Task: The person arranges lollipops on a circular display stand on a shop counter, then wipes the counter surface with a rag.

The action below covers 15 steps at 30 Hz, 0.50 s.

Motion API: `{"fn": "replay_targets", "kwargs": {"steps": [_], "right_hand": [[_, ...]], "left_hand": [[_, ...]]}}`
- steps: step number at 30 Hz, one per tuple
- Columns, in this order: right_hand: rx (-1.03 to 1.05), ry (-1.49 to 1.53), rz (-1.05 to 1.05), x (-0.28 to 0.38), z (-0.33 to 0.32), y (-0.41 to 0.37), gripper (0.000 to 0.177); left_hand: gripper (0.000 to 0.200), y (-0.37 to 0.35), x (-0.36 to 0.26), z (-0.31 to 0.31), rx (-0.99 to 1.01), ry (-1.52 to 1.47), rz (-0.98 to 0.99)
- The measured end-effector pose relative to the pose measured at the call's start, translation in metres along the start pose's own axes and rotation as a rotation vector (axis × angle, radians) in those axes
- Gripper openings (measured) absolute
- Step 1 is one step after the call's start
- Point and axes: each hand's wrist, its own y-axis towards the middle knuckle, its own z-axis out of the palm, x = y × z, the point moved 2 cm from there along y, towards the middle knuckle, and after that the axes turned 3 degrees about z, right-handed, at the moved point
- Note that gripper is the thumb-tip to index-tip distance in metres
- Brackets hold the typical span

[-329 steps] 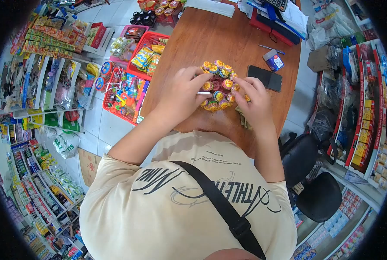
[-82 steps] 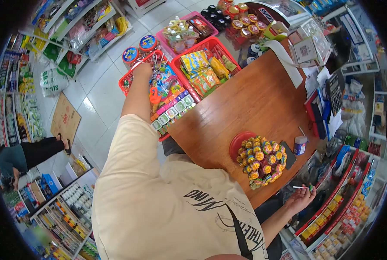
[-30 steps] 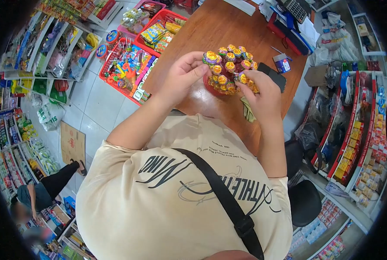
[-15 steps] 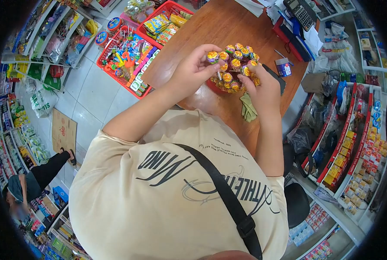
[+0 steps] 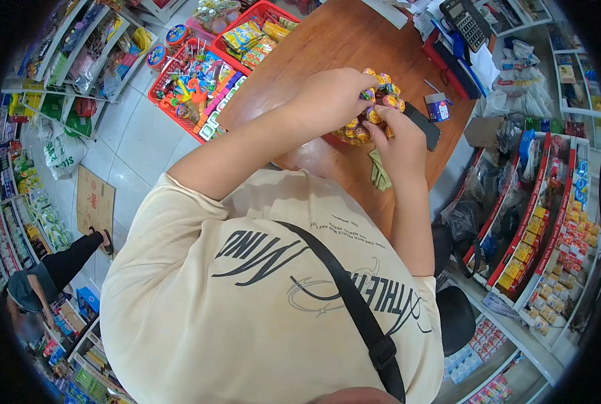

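Observation:
A round cluster of lollipops [image 5: 354, 132] in yellow and purple wrappers stands in a red holder on the brown wooden table [image 5: 300, 47]. My left hand [image 5: 334, 99] reaches over its left side, fingers closed at a lollipop [image 5: 366, 96]; the back of the hand hides part of the cluster. On the right side, my right hand [image 5: 403, 135] has thumb and index finger around another lollipop [image 5: 374, 116] in the cluster. A yellow-green cloth or glove [image 5: 380, 170] lies just below the cluster. Beside my right hand is a dark phone-like slab [image 5: 423, 126].
Red baskets of sweets [image 5: 179, 111] and snack packs [image 5: 252, 42] stand left of the table. A blue-and-white small box [image 5: 437, 108], a calculator [image 5: 465, 23] and folders [image 5: 448, 64] lie at the right. Stocked shelves surround me. Another person [image 5: 41, 286] stands at lower left.
My left hand has moved right, carrying a lollipop from beside the cluster to over it. My right hand has shifted slightly left and down, its fingertips still at the cluster.

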Motion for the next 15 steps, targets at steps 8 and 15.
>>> {"fn": "replay_targets", "kwargs": {"steps": [8,15], "right_hand": [[-0.002,-0.041,0.045,0.005,0.002,0.006,0.023],[0.011,-0.121,0.084,0.012,0.004,0.009,0.021]], "left_hand": [[0.027,-0.003,0.011,-0.004,-0.028,-0.086,-0.054],[0.031,-0.005,0.005,-0.010,0.040,-0.153,-0.165]]}}
